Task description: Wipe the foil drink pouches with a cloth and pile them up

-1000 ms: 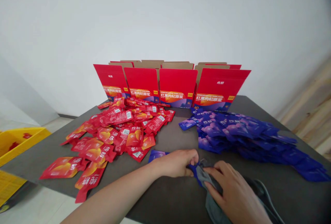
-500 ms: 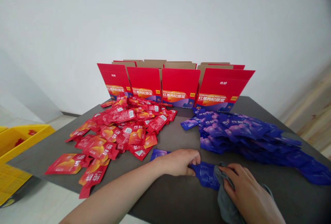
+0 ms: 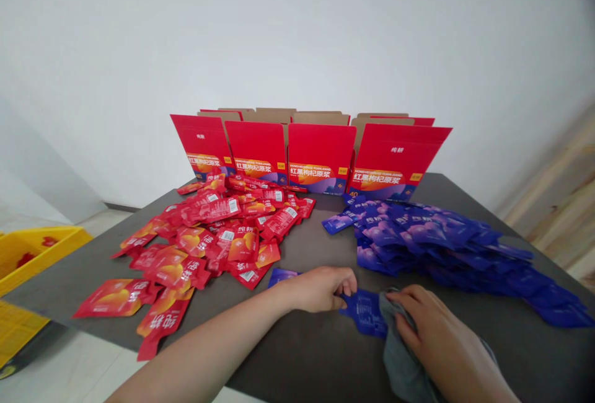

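Note:
My left hand point(image 3: 323, 289) pinches the narrow neck of a blue pouch point(image 3: 369, 314), whose printed back faces up just above or on the table. My right hand point(image 3: 430, 322) grips a grey-green cloth point(image 3: 400, 353) and presses it against the pouch's right end, which the cloth partly hides. Under my left wrist lies another blue pouch point(image 3: 281, 276), mostly covered. A pile of blue pouches point(image 3: 432, 235) spreads to the right, beyond my right hand. Red pouches point(image 3: 204, 235) lie in a loose heap on the left.
Several open red cartons point(image 3: 320, 149) stand in a row at the back of the dark table point(image 3: 311, 242), before a white wall. A yellow crate point(image 3: 41, 260) with some red items inside stands at the left, below the table edge.
The view has shifted slightly. Both hands keep their hold, one on the pouch and one on the cloth; the cloth stays at the pouch's right end.

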Demonstrator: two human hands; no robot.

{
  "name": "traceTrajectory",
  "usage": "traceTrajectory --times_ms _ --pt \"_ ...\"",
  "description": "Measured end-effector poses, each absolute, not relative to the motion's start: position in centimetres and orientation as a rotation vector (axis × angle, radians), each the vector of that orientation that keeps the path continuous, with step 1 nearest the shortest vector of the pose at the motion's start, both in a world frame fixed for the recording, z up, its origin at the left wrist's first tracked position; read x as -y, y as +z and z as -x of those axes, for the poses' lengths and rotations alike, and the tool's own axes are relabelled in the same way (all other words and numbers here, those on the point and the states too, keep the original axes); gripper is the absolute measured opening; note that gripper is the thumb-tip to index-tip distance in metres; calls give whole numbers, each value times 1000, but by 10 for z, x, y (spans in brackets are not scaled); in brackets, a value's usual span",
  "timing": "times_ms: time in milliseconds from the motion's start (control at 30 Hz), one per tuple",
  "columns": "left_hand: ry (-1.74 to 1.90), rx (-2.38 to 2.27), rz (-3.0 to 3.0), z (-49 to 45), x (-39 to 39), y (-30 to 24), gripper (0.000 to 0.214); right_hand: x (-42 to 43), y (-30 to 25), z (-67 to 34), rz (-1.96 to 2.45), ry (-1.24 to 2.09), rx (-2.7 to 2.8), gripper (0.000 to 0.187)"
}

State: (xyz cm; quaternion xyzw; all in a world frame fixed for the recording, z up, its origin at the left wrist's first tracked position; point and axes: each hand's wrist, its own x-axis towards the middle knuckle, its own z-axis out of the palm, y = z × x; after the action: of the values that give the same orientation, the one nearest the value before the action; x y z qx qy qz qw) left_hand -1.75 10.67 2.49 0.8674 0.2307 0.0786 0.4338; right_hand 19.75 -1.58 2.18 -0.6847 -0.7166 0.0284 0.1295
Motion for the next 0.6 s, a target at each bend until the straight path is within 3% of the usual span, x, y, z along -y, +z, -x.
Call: traceTrajectory --times_ms 233,600 --pt "171 -628 -2156 16 -106 26 30 -1 26 -160 1850 117 2195 30" --pt "213 -598 -2199 17 -105 26 35 24 4 -213 1923 9 2097 30"
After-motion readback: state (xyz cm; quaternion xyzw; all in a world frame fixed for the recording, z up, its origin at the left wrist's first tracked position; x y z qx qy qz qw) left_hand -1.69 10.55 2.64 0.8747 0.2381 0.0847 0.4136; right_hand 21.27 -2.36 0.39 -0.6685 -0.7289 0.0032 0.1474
